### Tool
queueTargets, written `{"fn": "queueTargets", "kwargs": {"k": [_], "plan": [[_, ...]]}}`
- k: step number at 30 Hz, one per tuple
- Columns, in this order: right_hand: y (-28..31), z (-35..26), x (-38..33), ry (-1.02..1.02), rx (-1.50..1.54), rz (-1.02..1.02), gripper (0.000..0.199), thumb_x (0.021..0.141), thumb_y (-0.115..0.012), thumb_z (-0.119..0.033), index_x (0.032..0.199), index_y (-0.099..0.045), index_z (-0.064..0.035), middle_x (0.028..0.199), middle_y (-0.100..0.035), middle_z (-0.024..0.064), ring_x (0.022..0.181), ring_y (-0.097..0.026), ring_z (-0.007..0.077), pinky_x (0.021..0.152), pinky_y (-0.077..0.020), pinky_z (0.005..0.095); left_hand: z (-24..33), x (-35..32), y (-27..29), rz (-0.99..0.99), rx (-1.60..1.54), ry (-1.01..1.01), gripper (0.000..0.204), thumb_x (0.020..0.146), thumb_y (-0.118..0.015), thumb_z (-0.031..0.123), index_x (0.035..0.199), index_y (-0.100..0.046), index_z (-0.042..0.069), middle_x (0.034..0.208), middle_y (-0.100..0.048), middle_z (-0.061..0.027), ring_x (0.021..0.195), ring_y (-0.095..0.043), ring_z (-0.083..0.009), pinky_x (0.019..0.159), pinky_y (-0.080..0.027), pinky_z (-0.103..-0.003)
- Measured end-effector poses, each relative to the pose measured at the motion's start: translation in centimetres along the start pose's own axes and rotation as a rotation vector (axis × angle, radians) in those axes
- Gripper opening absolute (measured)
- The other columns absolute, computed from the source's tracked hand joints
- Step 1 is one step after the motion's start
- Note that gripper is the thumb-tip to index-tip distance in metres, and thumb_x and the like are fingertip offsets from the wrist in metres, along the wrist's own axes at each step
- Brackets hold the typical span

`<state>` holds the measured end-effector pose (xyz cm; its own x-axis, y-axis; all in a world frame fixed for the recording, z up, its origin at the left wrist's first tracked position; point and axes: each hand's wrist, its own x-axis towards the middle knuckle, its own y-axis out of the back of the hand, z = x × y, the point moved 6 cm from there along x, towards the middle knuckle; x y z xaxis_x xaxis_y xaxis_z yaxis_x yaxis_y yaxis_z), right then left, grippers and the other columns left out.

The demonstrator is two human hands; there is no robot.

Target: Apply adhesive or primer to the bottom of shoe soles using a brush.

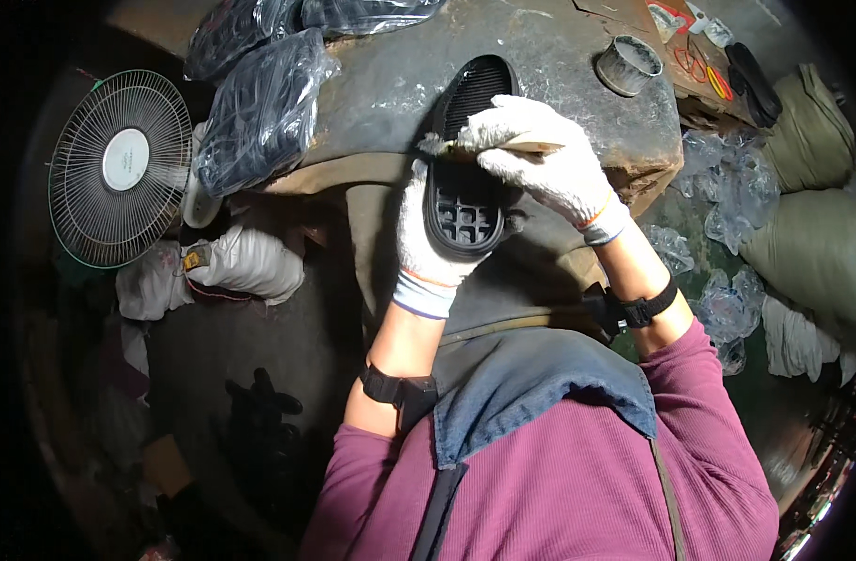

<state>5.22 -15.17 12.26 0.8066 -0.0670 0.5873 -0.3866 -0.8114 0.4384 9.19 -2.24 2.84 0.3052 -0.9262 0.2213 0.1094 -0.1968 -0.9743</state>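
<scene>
My left hand (423,229), in a white knitted glove, is closed around the heel end of a black shoe sole (465,210). The sole is held with its hollow side facing up, showing square cells at the near end and fine ribs at the far end. My right hand (545,154), also gloved, pinches a small brush (437,146) with a pale handle. The brush's greyish tip lies across the sole's middle, near its left edge; whether it touches is hard to tell. My right fingers cover part of the sole.
A round grey pot (629,65) stands on the worn worktable (559,56). Plastic-wrapped black soles (264,112) lie at its left edge. A fan (121,164) is at far left. Orange-handled scissors (718,82), a black sole (752,82) and clear plastic bags (732,192) are on the right.
</scene>
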Motion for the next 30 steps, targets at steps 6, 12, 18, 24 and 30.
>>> {"fn": "queueTargets", "kwargs": {"k": [6,12,18,24,30], "plan": [[-2.1,-4.0,-1.8,0.214,-0.211,-0.185,0.021,0.083,-0.081,-0.020,0.104,-0.078,-0.0167,0.113,-0.075,0.0001,0.115,-0.067,0.0234,0.110,-0.0457,0.0449,1.6,0.2,0.2,0.200,-0.038,-0.069,0.073,0.105,-0.044,0.054,0.154,-0.041,0.000,0.148,-0.056,-0.0214,0.127,-0.061,-0.0364,0.094,-0.058,-0.047],[0.9,-4.6,-3.0,0.120,-0.069,-0.225,0.021,0.085,-0.081,-0.016,0.105,-0.078,-0.0132,0.107,-0.077,0.0022,0.109,-0.069,0.0225,0.107,-0.0486,0.0423,7.1,1.5,-2.2,0.108,0.550,-0.137,0.089,0.095,-0.063,0.062,0.142,-0.051,-0.012,0.118,-0.068,-0.0361,0.095,-0.075,-0.0418,0.086,-0.064,-0.050],[-2.2,-2.9,-2.6,-0.466,0.292,-0.050,0.021,0.092,-0.075,-0.012,0.109,-0.076,-0.0010,0.106,-0.078,0.0083,0.095,-0.071,0.0142,0.087,-0.0561,0.0283,9.6,0.0,-3.5,0.112,0.652,-0.114,0.059,0.106,-0.057,0.035,0.141,-0.051,-0.013,0.133,-0.063,-0.0320,0.117,-0.069,-0.0414,0.100,-0.059,-0.053],[-3.3,-3.4,-2.0,-0.534,0.368,0.046,0.025,0.092,-0.076,-0.017,0.112,-0.075,-0.0034,0.098,-0.079,0.0073,0.085,-0.073,0.0129,0.080,-0.0576,0.0292,12.7,-2.6,-0.9,0.475,1.430,-0.373,0.060,0.103,-0.065,0.029,0.146,-0.050,-0.009,0.140,-0.062,-0.0213,0.119,-0.068,-0.0309,0.105,-0.057,-0.046],[-2.0,-0.7,-1.5,-0.446,0.074,0.106,0.021,0.091,-0.075,-0.021,0.106,-0.078,-0.0074,0.102,-0.079,0.0081,0.093,-0.075,0.0165,0.086,-0.0572,0.0299,8.6,-2.1,-5.8,-0.046,2.622,-0.759,0.036,0.109,-0.053,0.018,0.140,-0.059,0.000,0.133,-0.067,-0.0135,0.120,-0.066,-0.0192,0.105,-0.052,-0.031]]}}
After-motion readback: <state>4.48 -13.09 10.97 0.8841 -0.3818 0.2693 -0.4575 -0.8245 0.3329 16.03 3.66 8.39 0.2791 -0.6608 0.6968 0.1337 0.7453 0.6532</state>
